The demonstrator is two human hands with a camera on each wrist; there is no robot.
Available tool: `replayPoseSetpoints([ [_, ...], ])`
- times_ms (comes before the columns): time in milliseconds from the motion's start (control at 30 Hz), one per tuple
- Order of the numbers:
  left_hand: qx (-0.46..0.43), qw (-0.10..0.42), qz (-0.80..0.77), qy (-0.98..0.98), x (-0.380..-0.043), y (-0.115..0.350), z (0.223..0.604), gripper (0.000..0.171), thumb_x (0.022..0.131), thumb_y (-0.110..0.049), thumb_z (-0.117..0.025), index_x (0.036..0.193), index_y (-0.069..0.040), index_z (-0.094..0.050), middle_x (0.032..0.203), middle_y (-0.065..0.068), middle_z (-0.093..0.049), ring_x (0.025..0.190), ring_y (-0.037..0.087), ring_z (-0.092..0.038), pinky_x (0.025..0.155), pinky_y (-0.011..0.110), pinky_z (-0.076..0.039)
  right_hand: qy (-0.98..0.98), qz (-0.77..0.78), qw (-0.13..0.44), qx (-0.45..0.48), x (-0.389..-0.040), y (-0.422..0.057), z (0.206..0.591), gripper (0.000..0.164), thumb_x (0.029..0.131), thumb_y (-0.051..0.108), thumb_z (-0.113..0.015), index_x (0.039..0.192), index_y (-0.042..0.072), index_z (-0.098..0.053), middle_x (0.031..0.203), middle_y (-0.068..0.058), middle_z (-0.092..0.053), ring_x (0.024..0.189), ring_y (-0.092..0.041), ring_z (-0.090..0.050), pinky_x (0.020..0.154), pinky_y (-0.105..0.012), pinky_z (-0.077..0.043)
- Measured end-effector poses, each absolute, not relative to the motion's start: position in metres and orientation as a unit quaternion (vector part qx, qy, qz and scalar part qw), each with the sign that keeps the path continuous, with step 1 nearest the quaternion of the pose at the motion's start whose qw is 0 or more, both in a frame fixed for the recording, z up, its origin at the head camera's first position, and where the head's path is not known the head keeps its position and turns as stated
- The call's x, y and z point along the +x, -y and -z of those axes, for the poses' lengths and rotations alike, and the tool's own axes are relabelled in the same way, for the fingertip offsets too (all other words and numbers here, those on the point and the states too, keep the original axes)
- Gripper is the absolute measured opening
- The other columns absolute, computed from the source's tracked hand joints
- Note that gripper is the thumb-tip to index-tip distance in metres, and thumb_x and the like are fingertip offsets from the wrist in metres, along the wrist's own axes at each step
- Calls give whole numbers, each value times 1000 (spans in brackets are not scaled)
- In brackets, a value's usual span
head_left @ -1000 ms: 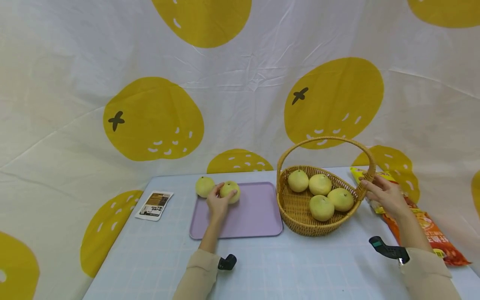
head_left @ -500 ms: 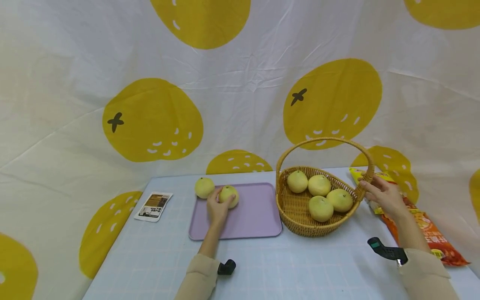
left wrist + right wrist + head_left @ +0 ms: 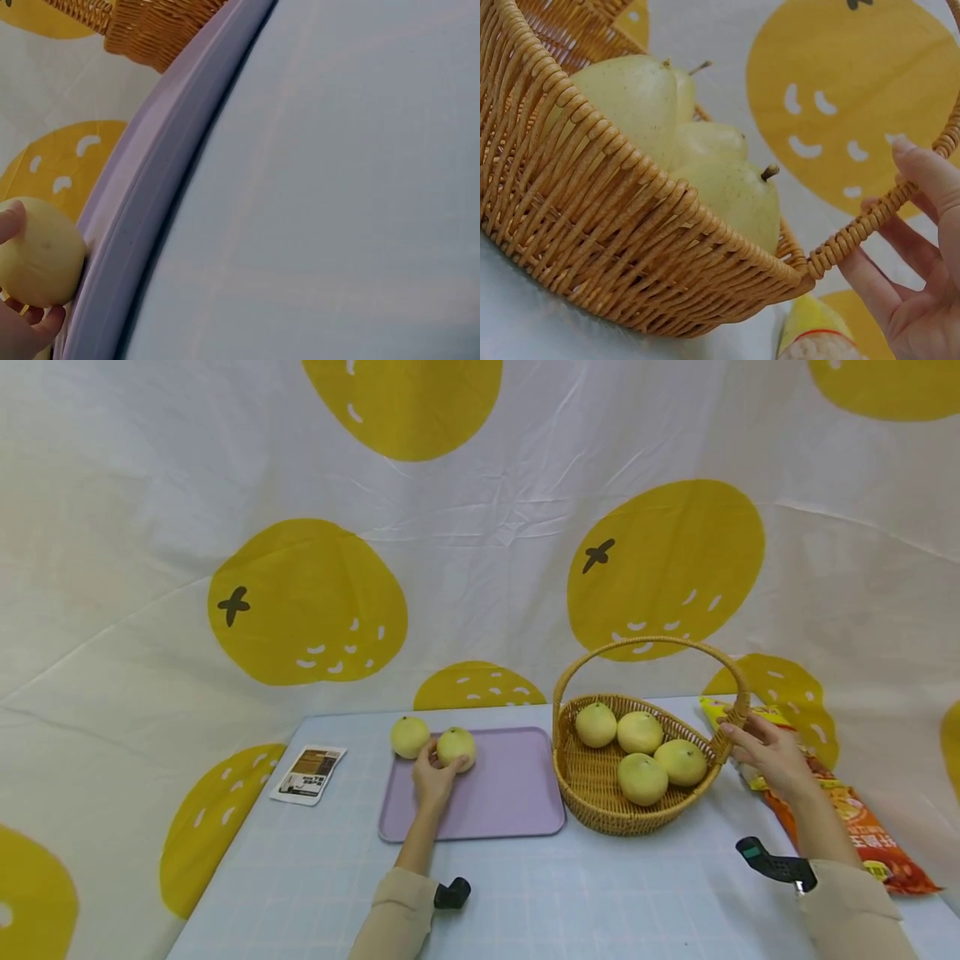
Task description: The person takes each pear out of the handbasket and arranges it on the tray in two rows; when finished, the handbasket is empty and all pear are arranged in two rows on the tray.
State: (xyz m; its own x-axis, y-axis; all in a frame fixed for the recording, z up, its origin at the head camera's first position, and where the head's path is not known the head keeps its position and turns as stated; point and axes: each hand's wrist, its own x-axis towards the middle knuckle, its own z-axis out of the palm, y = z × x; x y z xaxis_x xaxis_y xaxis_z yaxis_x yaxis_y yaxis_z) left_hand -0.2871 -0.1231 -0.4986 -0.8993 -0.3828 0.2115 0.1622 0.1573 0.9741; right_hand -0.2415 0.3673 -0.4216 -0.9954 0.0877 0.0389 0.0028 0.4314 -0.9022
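In the head view I take the wicker basket point(image 3: 618, 820) as my landmark. Four pale fruits point(image 3: 642, 779) lie inside it, with bare weave at its near left. Just left of the basket is the purple tray point(image 3: 513, 785), and there my left hand point(image 3: 433, 779) grips one fruit point(image 3: 457, 745) between thumb and fingers. A second fruit point(image 3: 409, 737) sits at the tray's far corner, away from the basket. At the basket's right end, my right hand point(image 3: 772, 756) pinches the foot of the handle point(image 3: 739, 700); the snack bags point(image 3: 862, 831) lie beyond, on that same side. A small packet point(image 3: 309, 774) lies left of both tray and basket.

My left wrist view shows thumb above and fingers below the gripped fruit, close against the tray; I can't tell if it bears weight there.

In my right wrist view, the thumb and fingers wrap the handle beside the basket rim.

As I judge it, the sorting is partway: four fruits are in the basket, while two are outside, neither in it.
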Motion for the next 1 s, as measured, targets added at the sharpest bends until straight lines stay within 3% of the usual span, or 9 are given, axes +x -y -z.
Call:
replayPoseSetpoints([
  [267, 71, 224, 649, 723, -297, 119, 505, 59, 73, -2, -78, 125, 8, -53, 122, 25, -57, 108, 38, -56, 93, 46, -47, 857, -513, 43, -33, -240, -368, 421, 74, 93, 47, -51, 148, 4, -26, 115, 9, -45, 87, 9, -47, 74, -20, -53],
  [533, 88, 237, 624, 739, -304, 118, 505, 66, 74, -5, -78, 132, 6, -50, 122, 27, -57, 106, 36, -59, 93, 43, -48, 855, -517, 39, -31, -240, -368, 420, 74, 93, 48, -51, 148, 5, -25, 114, 12, -44, 89, 9, -47, 73, -17, -52],
  [767, 89, 248, 610, 747, -309, 118, 504, 69, 77, -9, -78, 135, 6, -45, 136, 24, -47, 119, 35, -52, 97, 42, -44, 857, -514, 31, -32, -243, -365, 420, 75, 94, 47, -50, 150, 6, -20, 131, -13, -40, 98, -3, -44, 73, -17, -49],
  [933, 91, 246, 602, 755, -312, 121, 504, 68, 77, -10, -78, 134, 6, -46, 128, 26, -53, 112, 35, -57, 94, 43, -47, 861, -507, 33, -38, -243, -364, 420, 77, 94, 49, -49, 149, 5, -20, 134, -18, -38, 102, -11, -44, 71, -15, -47],
  [1000, 90, 243, 600, 757, -314, 122, 504, 67, 77, -11, -78, 134, 6, -47, 125, 27, -56, 108, 35, -58, 92, 43, -48, 860, -507, 32, -41, -243, -364, 420, 77, 94, 50, -48, 149, 4, -19, 136, -22, -36, 105, -18, -45, 80, -27, -51],
])
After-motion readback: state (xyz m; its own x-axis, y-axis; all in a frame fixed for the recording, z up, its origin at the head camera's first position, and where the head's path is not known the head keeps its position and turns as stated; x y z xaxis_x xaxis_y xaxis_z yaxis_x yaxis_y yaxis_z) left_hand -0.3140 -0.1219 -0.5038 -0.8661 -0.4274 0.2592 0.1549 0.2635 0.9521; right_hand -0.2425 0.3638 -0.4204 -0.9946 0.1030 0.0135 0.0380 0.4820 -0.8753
